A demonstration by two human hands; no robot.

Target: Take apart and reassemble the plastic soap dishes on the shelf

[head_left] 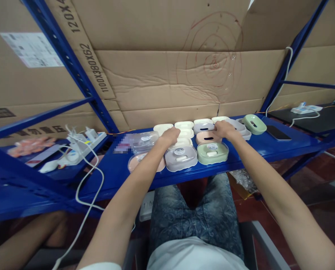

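Already a good part of the sorting looks done: at the front of the blue shelf (184,174) stand three closed soap boxes, a pink one (137,162) partly behind the forearm, a grey one (181,158) and a green one (212,152), each with its clear lid on. Behind them lie loose parts: cream trays (184,125), a grey tray (203,128), a pink tray (208,138), and off to the side an open green tray (254,124). The left hand (170,136) rests on a cream piece in the middle row, fingers curled over it; whether it truly grips I cannot tell. The right hand (224,129) lies on the trays at the back, fingers bent down, grasp likewise unclear. By my reckoning several trays are yet unpaired, so perhaps half remains. A phone (278,132) lies further right, a power strip (83,144) to the left
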